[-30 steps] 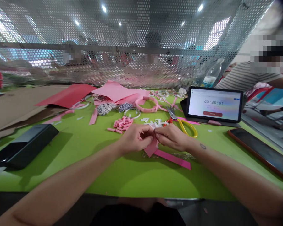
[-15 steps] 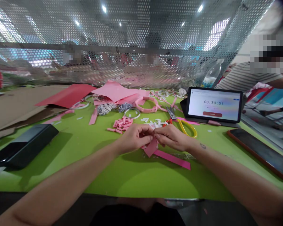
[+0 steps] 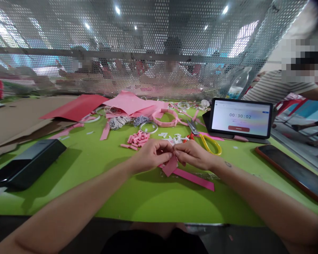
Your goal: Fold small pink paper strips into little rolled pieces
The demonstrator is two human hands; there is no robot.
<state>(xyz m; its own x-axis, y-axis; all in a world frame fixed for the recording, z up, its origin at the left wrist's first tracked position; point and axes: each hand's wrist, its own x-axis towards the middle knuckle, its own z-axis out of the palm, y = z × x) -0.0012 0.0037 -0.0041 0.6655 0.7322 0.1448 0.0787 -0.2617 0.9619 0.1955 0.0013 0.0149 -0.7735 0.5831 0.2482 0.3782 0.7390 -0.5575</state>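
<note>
My left hand and my right hand meet fingertip to fingertip over the middle of the table. Between them they pinch a small pink paper strip, whose lower end hangs toward me; its upper end is hidden by my fingers. A darker pink paper strip lies on the table below my right hand. Left of my left hand sits a pile of short pink paper rolls. White paper scraps lie just beyond my fingers. Scissors with yellow handles rest beyond my right hand.
A tablet showing a timer stands at the right, near a phone. At left lie a black box-shaped device and cardboard. Pink sheets, a pink paper band and a white ring lie farther back.
Hardly anything differs. Both hands keep their pinch on the pink strip with only a tiny shift of the fingers, and the tablet timer has advanced by one second.
</note>
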